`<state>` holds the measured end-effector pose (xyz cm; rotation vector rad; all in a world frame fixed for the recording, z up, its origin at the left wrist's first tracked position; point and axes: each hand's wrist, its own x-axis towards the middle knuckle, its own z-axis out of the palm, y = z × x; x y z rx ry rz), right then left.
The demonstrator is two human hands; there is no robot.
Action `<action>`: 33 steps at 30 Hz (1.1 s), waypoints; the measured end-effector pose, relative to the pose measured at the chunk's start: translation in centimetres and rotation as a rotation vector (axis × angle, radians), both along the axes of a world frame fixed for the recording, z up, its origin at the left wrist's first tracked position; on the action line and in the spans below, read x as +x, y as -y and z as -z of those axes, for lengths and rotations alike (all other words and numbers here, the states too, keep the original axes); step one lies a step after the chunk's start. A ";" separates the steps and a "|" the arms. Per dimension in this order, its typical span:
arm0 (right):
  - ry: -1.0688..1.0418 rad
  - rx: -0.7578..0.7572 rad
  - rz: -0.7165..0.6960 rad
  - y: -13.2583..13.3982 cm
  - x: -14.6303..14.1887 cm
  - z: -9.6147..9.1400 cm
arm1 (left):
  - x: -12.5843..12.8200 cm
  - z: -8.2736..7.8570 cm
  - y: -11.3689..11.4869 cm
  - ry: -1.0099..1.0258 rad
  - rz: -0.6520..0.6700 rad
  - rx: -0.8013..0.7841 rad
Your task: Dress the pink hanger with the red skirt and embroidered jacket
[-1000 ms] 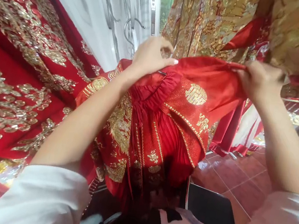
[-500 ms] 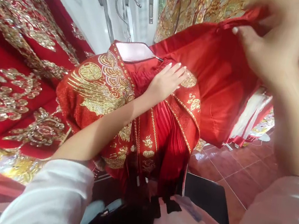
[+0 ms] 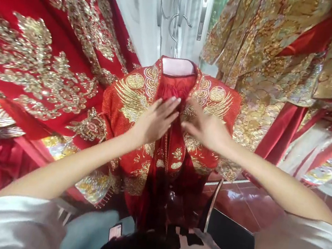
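Red jacket (image 3: 130, 110) w/ gold embroidery hangs centre – prob. soft but weighty, stitching apt to snag; best lifted by shoulders. R hand (image 3: 206, 127): thumb & fingers apart at front edge, contact unclear. L hand (image 3: 157, 121): flat, fingers straight, nothing gripped. Hanger hook (image 3: 176, 47) above collar (image 3: 158, 72).

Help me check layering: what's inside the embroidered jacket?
Within the jacket: a pale neck panel and gathered red cloth. The jacket and left hand hide other parts.
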<state>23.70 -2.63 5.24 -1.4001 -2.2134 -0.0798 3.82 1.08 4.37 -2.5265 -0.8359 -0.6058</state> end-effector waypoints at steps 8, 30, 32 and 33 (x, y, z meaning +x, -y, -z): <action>-0.189 0.123 -0.211 -9.6 6.2 -6.2 | -4.5 -8.6 -4.5 0.389 -0.234 -0.289; -0.553 -0.191 -0.322 -9.8 6.2 -8.3 | -6.6 -9.2 -6.7 0.565 -0.126 -0.447; -0.593 -0.414 -0.324 -9.9 8.8 -7.8 | -8.3 -9.0 -7.1 0.538 -0.032 -0.656; -0.601 -0.499 -0.296 -9.9 10.2 -7.4 | -9.1 -8.7 -7.3 0.522 -0.011 -0.741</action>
